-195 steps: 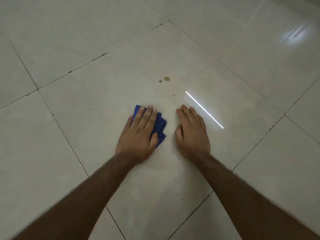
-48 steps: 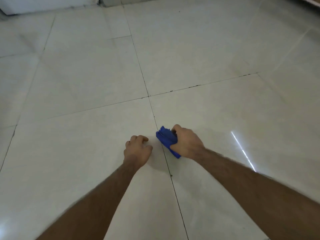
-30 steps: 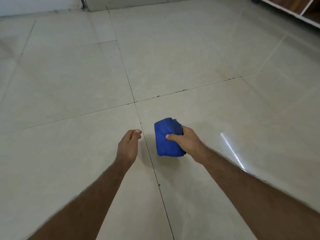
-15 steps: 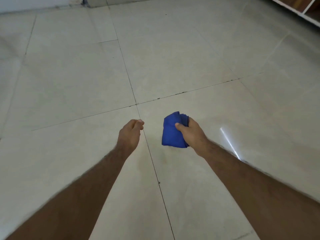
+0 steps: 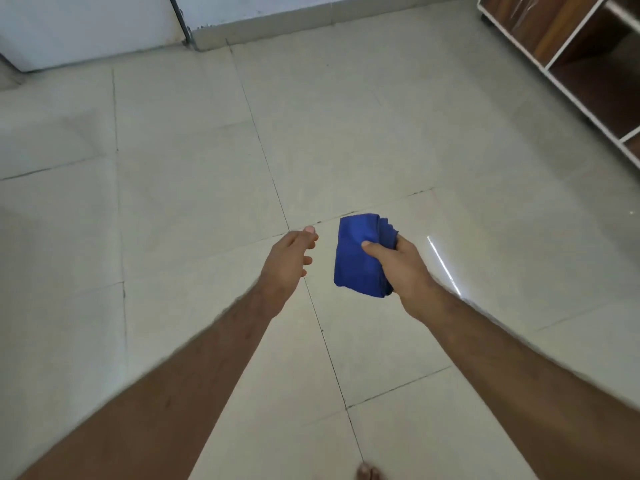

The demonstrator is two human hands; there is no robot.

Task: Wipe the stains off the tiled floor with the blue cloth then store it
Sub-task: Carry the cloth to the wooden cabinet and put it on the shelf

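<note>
The folded blue cloth (image 5: 356, 261) is up in the air above the pale tiled floor (image 5: 346, 140). My right hand (image 5: 398, 268) is shut on the cloth, thumb across its front. A little to its left, my left hand (image 5: 289, 261) hovers with loosely curled fingers and holds nothing. No stains show on the tiles in view.
A wooden shelf unit with white edges (image 5: 585, 60) stands at the top right, its compartments open toward the floor. A white wall and a door frame (image 5: 180, 22) run along the top. Toes (image 5: 367, 474) show at the bottom edge.
My right hand has lifted the cloth off the floor and holds it higher. The view has risen and tilted forward, bringing the wall and the shelf unit into sight.
</note>
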